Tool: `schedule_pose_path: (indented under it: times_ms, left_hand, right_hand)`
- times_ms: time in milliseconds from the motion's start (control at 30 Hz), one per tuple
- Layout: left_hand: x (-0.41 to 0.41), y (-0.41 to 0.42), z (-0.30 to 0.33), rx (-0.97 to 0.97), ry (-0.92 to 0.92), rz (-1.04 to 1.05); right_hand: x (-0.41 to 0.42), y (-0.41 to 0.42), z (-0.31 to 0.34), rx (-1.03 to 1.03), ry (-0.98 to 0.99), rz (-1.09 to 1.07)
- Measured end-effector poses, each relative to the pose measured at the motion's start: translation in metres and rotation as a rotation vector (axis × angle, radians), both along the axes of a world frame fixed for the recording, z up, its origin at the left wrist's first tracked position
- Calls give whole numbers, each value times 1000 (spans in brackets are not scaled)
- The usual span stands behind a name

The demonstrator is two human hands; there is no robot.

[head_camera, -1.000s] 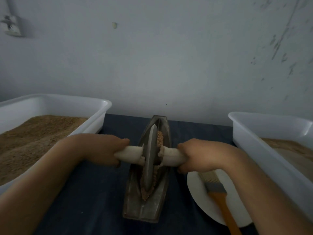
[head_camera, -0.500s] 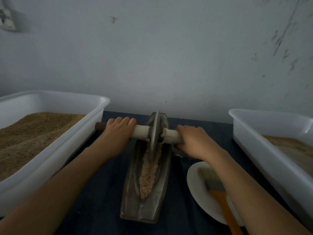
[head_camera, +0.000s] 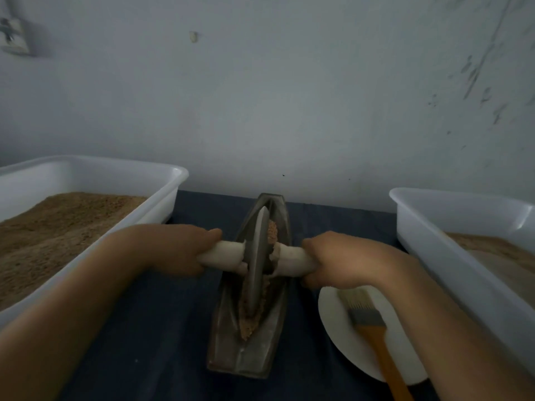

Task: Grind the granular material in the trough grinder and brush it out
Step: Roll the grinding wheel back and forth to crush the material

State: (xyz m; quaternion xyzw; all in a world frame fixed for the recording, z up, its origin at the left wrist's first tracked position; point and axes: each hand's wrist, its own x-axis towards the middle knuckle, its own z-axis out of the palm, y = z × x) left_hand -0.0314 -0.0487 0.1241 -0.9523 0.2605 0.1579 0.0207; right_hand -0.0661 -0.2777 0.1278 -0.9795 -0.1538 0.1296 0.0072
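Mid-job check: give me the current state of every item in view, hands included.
Left hand: grips the left handle.
Right hand: grips the right handle.
Grinding wheel: upright in the trough.
Trough grinder: holds brown granular material.
Brush: idle, lying on the white plate.
Left tub: filled with brown granules.
Right tub: partly filled.

Dim bluish light, soft overall blur, wide-angle bending at edges, source perhaps overhead

trough grinder [head_camera: 246, 353]: grey metal, lengthwise | wheel [head_camera: 257, 264]: upright in groove | granular material [head_camera: 248, 324]: tan, in groove
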Motion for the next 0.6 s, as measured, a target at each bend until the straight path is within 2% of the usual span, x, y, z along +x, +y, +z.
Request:
schedule_pose_path:
  times_ms: [100, 233, 333, 467, 533, 600]
  left_hand:
    - [-6, 4, 7, 10, 87, -1]
    - [1, 2, -1, -39, 55, 29]
    - [13, -3, -13, -53, -131, 32]
    - [37, -11, -38, -76, -555, 50]
    - [46, -13, -47, -114, -667, 66]
    - [50, -13, -51, -166, -704, 75]
  right_hand:
    - [-6, 1, 4, -32, 28, 28]
    - [4, 1, -2, -16, -52, 13]
    - [21, -5, -15, -3, -171, -5]
    - [41, -14, -35, 7, -431, -18]
    - [48, -14, -43, -24, -595, -13]
    - [51, -12, -47, -64, -701, -21]
